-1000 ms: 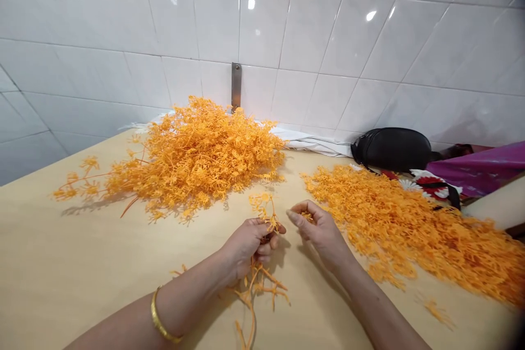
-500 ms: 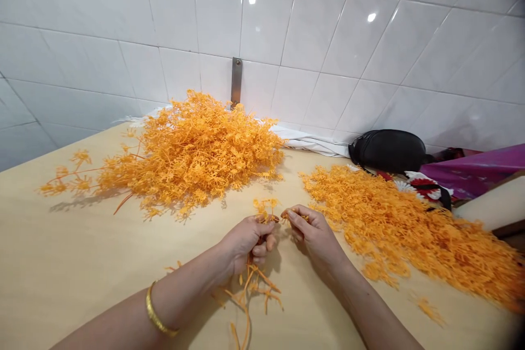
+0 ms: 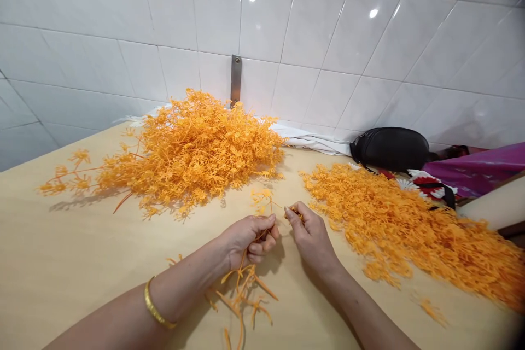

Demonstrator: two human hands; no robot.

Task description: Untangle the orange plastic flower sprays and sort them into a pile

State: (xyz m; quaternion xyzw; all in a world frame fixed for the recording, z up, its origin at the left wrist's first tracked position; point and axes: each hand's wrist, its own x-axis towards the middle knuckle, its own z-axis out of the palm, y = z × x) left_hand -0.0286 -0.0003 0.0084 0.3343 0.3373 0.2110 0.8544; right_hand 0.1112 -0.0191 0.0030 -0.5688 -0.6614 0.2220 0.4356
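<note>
White tiles [image 3: 262, 22] rise behind the table [image 3: 102, 251]. Well in from its far edge, an orange branch [image 3: 235, 307] is pinched in the left hand [image 3: 251, 236]; just beside, the right hand's grip clasps orange bits [image 3: 297, 214]. Beyond, a bushy pile [image 3: 213, 153] lies near the far edge.

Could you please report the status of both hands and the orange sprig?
Left hand gripping orange sprig. Right hand pinching small orange pieces. Loose orange pile off right, not in the way.
</note>
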